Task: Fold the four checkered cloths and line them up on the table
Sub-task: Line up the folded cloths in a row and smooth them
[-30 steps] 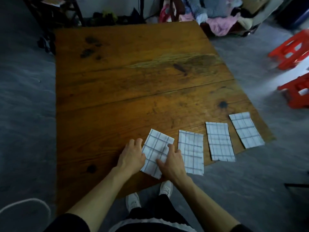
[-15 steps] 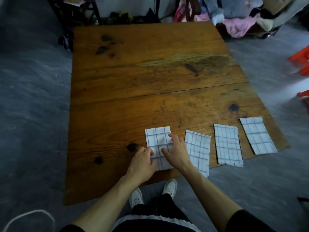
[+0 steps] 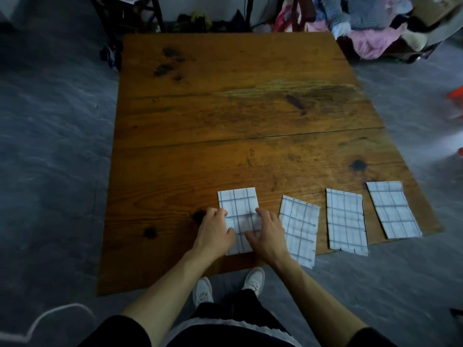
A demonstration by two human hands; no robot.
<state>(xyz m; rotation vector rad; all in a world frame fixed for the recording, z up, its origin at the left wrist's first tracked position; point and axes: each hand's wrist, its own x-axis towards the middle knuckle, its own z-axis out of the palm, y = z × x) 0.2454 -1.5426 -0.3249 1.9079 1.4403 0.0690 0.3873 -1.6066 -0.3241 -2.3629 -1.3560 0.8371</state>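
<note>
We see the leftmost checkered cloth (image 3: 238, 209), folded into a narrow rectangle, lying flat near the front edge of the wooden table (image 3: 225, 116), and it sits directly between and partly under both hands. Our left hand (image 3: 216, 230) rests at its left edge, fingers bent and touching the fabric, thumb lying over the lower part. Our right hand (image 3: 268, 232) lies on its right edge, fingers loosely curved down on the cloth, thumb reaching inward across it. Neither hand lifts the cloth; both press it to the table. Both forearms reach in from below, converging toward it. To the right lie the second cloth (image 3: 299, 227), tilted and overhanging the table edge, the third cloth (image 3: 347, 221) and the fourth cloth (image 3: 392, 209), each apart from its neighbour.
</note>
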